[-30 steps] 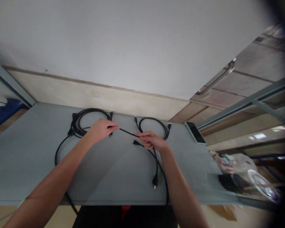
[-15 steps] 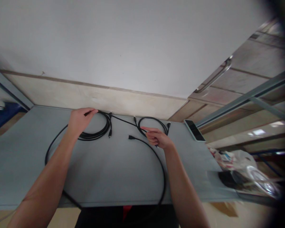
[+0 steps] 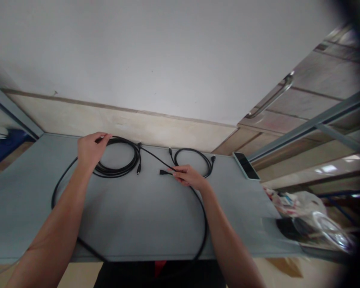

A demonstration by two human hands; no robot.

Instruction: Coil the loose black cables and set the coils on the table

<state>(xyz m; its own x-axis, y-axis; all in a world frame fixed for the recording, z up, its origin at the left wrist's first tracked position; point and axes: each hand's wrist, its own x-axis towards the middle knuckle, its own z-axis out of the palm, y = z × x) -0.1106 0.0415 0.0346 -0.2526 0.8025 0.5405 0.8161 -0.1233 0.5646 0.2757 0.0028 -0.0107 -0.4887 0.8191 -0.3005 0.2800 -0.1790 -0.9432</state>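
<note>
Black cable (image 3: 157,159) spans both pinching hands: left hand (image 3: 91,151), wrist bent, at eleven o'clock, right hand (image 3: 189,177) near twelve, partly hiding the smaller coil (image 3: 202,154).

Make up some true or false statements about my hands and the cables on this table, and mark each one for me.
1. The right hand holds a black cable. True.
2. The left hand lies open and flat on the table. False: its fingertips are pinched together beside the left coil.
3. A plug shows just left of the right hand. True.
4. The phone lies between the two hands. False: it lies to the right of both.
5. The right coil is the thicker bundle. False: the left coil is thicker.
</note>
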